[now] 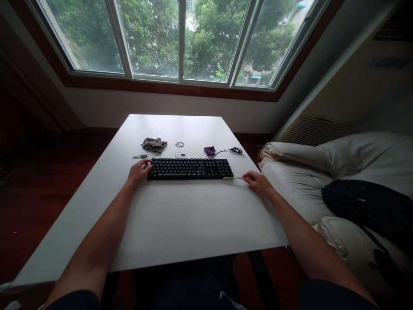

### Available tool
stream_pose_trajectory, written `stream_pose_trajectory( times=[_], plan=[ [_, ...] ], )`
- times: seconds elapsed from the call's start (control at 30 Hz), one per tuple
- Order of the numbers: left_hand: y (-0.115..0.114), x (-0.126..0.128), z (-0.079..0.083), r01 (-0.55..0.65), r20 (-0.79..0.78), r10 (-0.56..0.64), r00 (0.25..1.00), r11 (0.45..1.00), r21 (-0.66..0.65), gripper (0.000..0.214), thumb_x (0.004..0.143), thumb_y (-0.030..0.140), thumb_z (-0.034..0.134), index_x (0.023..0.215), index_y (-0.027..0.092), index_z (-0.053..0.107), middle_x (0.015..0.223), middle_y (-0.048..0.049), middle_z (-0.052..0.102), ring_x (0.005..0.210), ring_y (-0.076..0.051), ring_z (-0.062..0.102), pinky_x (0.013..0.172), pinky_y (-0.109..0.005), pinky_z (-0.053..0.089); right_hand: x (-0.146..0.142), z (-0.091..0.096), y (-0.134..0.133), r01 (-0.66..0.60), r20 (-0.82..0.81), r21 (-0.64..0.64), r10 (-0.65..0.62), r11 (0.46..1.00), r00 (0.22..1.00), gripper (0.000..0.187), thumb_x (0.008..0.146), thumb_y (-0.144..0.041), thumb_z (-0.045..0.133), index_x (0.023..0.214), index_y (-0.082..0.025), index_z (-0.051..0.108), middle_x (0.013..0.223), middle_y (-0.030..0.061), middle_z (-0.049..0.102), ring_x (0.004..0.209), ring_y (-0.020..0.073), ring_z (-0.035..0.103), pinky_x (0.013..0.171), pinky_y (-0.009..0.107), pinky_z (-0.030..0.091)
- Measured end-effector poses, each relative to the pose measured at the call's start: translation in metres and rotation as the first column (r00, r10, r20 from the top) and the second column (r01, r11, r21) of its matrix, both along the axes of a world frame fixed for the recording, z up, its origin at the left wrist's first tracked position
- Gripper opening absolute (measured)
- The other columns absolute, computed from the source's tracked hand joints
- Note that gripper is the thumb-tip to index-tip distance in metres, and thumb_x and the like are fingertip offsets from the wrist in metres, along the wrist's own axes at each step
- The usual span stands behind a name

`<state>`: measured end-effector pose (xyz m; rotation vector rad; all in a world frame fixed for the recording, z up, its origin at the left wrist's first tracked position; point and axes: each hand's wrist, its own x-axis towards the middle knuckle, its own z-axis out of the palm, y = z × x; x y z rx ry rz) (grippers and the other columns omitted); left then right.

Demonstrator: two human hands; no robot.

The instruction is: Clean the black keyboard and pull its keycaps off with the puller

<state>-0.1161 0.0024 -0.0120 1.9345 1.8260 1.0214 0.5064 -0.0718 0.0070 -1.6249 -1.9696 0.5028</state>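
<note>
A black full-size keyboard (190, 168) lies flat across the white table. My left hand (139, 171) grips its left end, the fingertips at the upper left corner. My right hand (257, 182), just off the lower right corner, pinches a thin light-coloured stick (237, 178). This stick points left, and its far tip meets the keyboard's front edge below the number pad. I cannot make out whether that tip has bristles.
Behind the keyboard lie a crumpled grey cloth (154, 144), a slim pen-like tool (140, 156), two round clear items (180, 144), a purple cloth (209, 150) and a coiled black cable (236, 150). A pale sofa (290, 172) adjoins the table's right side.
</note>
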Motion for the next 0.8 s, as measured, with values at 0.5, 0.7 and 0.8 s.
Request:
stream_pose_trajectory(
  times=[0.5,0.7,0.8],
  plan=[
    [-0.001,-0.001,0.001,0.067,-0.021,-0.068,0.997,0.997,-0.022,0.047,0.085,0.05,0.064,0.127,0.029,0.068,0.121,-0.004,0.072,0.108,-0.025,0.067,0.096,-0.034,0.049,-0.094,0.013,-0.002,-0.069,0.178,0.102,0.05,0.992,0.983,0.022,0.092,-0.045,0.06,0.088,-0.025,0.066,0.081,0.0027,0.07,0.069,0.0186,0.06,0.067,0.03,0.043],
    [-0.003,0.0,0.004,0.063,-0.028,-0.064,0.998,0.997,-0.034,0.048,0.085,0.049,0.064,0.127,0.027,0.067,0.124,-0.0051,0.071,0.109,-0.025,0.066,0.097,-0.035,0.049,-0.139,0.021,-0.001,-0.195,0.34,0.183,0.124,0.964,0.932,0.017,0.096,-0.037,0.057,0.088,-0.024,0.063,0.084,0.0038,0.069,0.072,0.0196,0.059,0.071,0.031,0.039],
    [-0.003,-0.001,0.004,0.069,-0.029,-0.07,0.997,0.997,-0.034,0.048,0.085,0.049,0.064,0.127,0.027,0.067,0.123,-0.005,0.071,0.108,-0.025,0.066,0.097,-0.034,0.049,-0.163,0.022,0.002,-0.285,0.407,0.214,0.18,0.934,0.896,0.016,0.097,-0.033,0.058,0.086,-0.022,0.061,0.083,0.0032,0.068,0.07,0.0182,0.057,0.075,0.031,0.037]
  ],
)
